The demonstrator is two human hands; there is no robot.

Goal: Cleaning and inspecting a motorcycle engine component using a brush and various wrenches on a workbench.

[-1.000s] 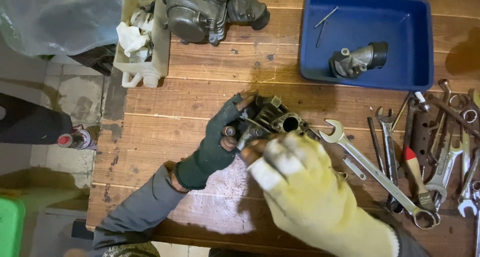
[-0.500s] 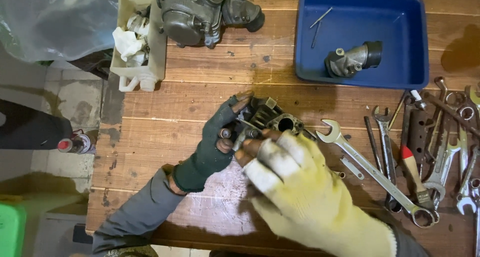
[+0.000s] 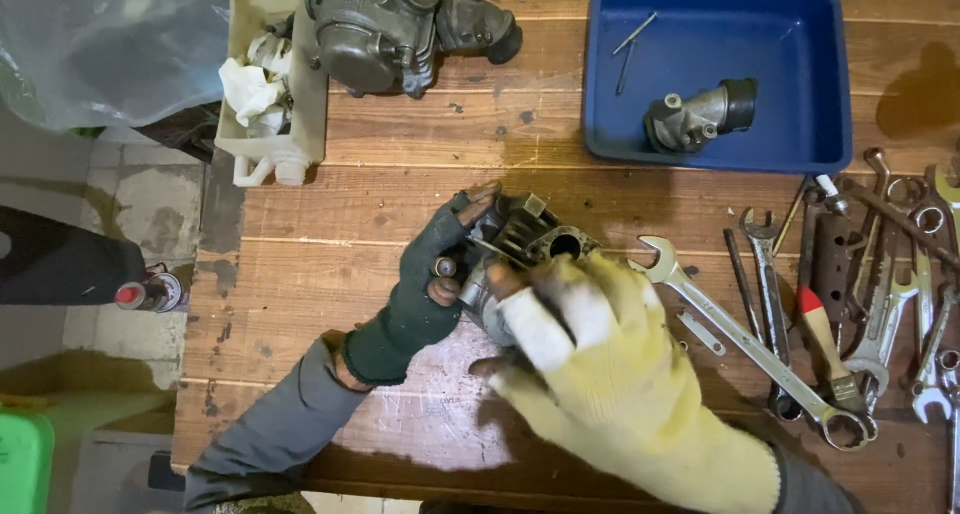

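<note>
Hands meet over a small grey metal engine part (image 3: 525, 239), held just above the middle of the wooden table (image 3: 330, 224), nearer its front edge. The left hand (image 3: 430, 284), in a dark fingerless glove, is clamped on the part's left side, bare fingertips curled around it. The right hand (image 3: 600, 374), in a yellow knit glove, covers the part's near side, fingers pressed against it. Just right of the hands lies a long combination wrench (image 3: 750, 344), with more spanners near the right edge. A blue tray (image 3: 610, 94) at the far right corner holds a grey elbow fitting (image 3: 695, 119). A larger carburettor body (image 3: 385, 24) sits at the far edge.
</note>
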